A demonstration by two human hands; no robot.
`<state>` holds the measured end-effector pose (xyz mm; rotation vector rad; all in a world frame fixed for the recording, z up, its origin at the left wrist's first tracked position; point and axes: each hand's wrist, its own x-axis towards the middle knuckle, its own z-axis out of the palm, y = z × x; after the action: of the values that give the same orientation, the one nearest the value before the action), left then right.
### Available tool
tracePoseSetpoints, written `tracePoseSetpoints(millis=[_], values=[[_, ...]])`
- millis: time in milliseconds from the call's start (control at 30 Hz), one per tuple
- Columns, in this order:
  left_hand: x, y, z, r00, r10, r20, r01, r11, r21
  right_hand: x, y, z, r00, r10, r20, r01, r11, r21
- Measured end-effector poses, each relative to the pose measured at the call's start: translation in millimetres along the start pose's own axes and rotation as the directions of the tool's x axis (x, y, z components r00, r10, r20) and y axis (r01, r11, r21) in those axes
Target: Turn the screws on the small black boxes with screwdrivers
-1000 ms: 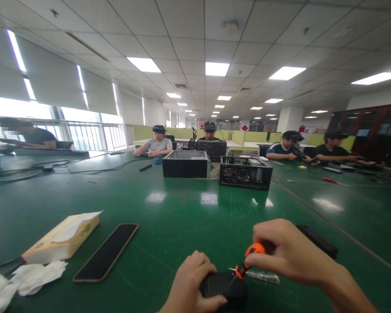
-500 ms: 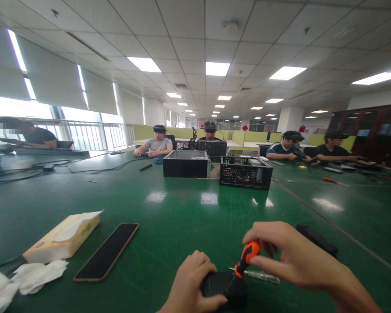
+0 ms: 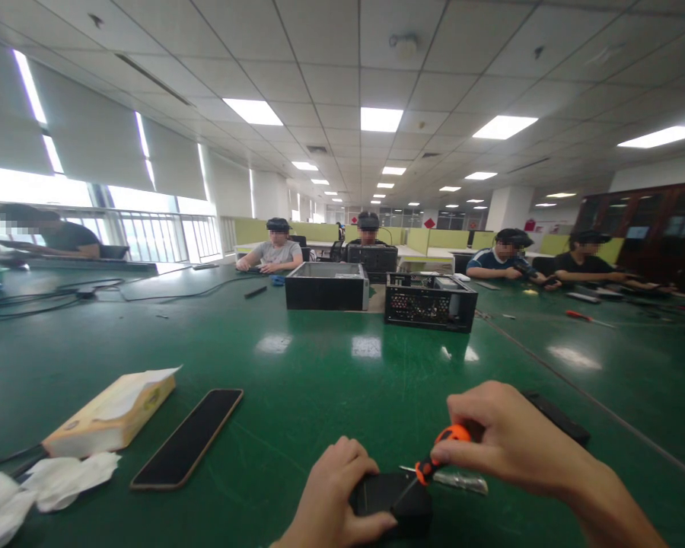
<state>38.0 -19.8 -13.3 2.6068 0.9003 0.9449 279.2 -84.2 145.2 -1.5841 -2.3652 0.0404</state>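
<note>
My left hand (image 3: 342, 498) grips the left side of a black box-shaped part (image 3: 414, 502) at the bottom centre, its thumb along the near edge. My right hand (image 3: 491, 434) is closed round the orange and black handle of a screwdriver (image 3: 428, 466). The shaft slants down to the left, with its tip at the top face of the black part. Just behind the part lies a second screwdriver with a clear handle (image 3: 462, 482). A black bar-shaped object (image 3: 556, 417) rests beyond my right wrist.
A phone (image 3: 188, 441), a tissue pack (image 3: 111, 415) and crumpled tissues (image 3: 71, 479) lie at the left. Two computer cases (image 3: 326, 293) (image 3: 431, 304) stand further back. Several people sit round the green table (image 3: 320, 380). An orange screwdriver (image 3: 582, 316) lies at the far right.
My right hand has shifted slightly right, and the orange screwdriver's handle leans further to the right. My left hand stays on the black part.
</note>
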Motion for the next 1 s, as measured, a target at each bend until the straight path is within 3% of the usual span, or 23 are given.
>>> tracePoseSetpoints(millis=[200,333,500,600,767,867,1000], values=[[0,1,0.0,1.000,-0.004,-0.002,0.004,1.000,0.001,-4,-6,-7,0.989,-0.141,0.034,0.132,0.973,0.192],[1,1,-0.7,1.000,-0.012,-0.001,0.012,1.000,-0.012,-2,-3,-5,0.999,-0.047,-0.016,0.049,0.985,0.165],[1,3,-2.1,0.999,-0.036,0.016,0.036,0.999,-0.021,11,27,6,0.983,0.075,-0.169,-0.014,0.941,0.338],[2,4,-2.9,0.998,-0.049,0.034,0.050,0.999,-0.020,16,65,35,0.956,0.199,-0.217,-0.093,0.904,0.418],[2,4,-2.5,0.996,-0.071,0.054,0.072,0.997,-0.018,3,129,113,0.903,0.356,-0.240,-0.189,0.832,0.521],[3,5,-3.3,0.994,-0.084,0.073,0.086,0.996,-0.031,-9,146,147,0.908,0.366,-0.202,-0.227,0.837,0.498],[4,9,-6.9,0.988,-0.121,0.091,0.125,0.992,-0.035,-13,150,163,0.915,0.361,-0.177,-0.250,0.856,0.452]])
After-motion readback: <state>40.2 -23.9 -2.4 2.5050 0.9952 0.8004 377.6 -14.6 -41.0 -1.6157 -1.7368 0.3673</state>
